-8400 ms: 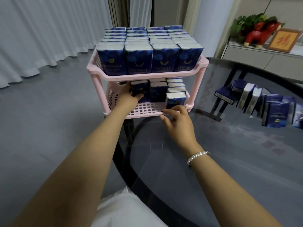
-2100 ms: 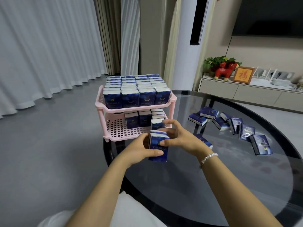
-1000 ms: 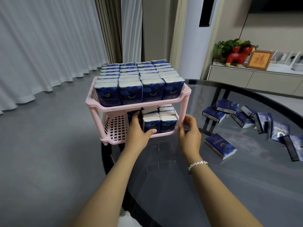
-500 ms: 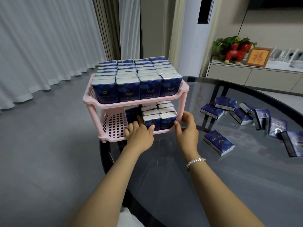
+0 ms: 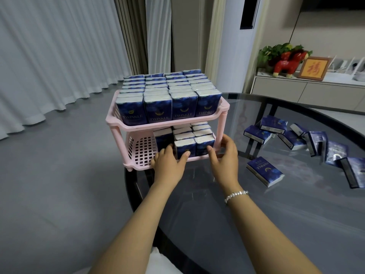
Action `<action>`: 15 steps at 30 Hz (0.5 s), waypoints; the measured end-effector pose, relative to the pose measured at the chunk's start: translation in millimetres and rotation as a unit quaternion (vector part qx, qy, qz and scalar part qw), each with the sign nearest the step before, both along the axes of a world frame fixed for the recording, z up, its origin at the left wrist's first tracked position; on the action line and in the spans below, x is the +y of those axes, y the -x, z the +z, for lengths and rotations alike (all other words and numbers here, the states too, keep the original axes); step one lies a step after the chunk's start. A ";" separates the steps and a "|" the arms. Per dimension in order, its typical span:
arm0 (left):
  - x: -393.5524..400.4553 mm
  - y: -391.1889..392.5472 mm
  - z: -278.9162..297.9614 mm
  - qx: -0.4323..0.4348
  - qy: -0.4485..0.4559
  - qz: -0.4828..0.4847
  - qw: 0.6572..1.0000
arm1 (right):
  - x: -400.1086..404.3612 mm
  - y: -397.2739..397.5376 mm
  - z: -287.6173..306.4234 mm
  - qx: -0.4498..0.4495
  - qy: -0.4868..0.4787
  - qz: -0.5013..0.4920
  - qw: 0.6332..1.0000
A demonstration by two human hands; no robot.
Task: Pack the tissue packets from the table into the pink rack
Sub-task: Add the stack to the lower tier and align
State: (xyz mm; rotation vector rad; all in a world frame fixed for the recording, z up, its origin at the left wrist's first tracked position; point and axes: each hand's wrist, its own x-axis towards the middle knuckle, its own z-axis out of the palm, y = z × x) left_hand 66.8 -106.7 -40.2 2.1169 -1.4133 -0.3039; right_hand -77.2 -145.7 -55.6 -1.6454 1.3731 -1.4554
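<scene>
While I watch from the head camera, my left hand point(image 5: 167, 165) sits at the front of the pink rack point(image 5: 126, 123), its thumb laid against the face of the front tissue packet point(image 5: 184, 148) on the lower shelf and its fingers curled at that packet's left side, so it grips the packet right where it stands. My right hand point(image 5: 224, 157) is just beside it, fingers loosely spread and reaching past the neighbouring front packet point(image 5: 204, 144) toward the rack's right post point(image 5: 220, 127); the thumb touches that packet's lower edge, but I cannot tell whether the fingers truly hold anything. A beaded bracelet point(image 5: 236, 195) rings that wrist. Up top, the upper shelf is packed tight with upright blue packets point(image 5: 169, 93) in four rows. Down below, the packets fill the right and middle of the lower shelf, while the left part shows bare pink grid point(image 5: 143, 149). Over on the glass surface point(image 5: 276, 224), one loose packet point(image 5: 264, 171) lies flat near my right hand, and a scatter of further packets point(image 5: 296, 137) lies well apart toward the right edge, some flat, some tipped on edge. Beyond the surface, a red horse figure point(image 5: 285, 64) and a framed picture point(image 5: 314, 69) stand on a low cabinet point(image 5: 296, 91).
</scene>
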 end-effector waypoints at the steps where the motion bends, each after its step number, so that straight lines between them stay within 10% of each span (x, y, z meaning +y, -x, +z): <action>1: 2.0 0.6 1.2 0.012 0.015 0.003 1.000 | 0.5 0.6 -0.2 0.002 0.001 0.001 1.000; 15: 62.0 49.8 31.1 0.085 0.129 -0.079 0.985 | 47.1 73.2 22.1 0.152 0.019 -0.033 0.988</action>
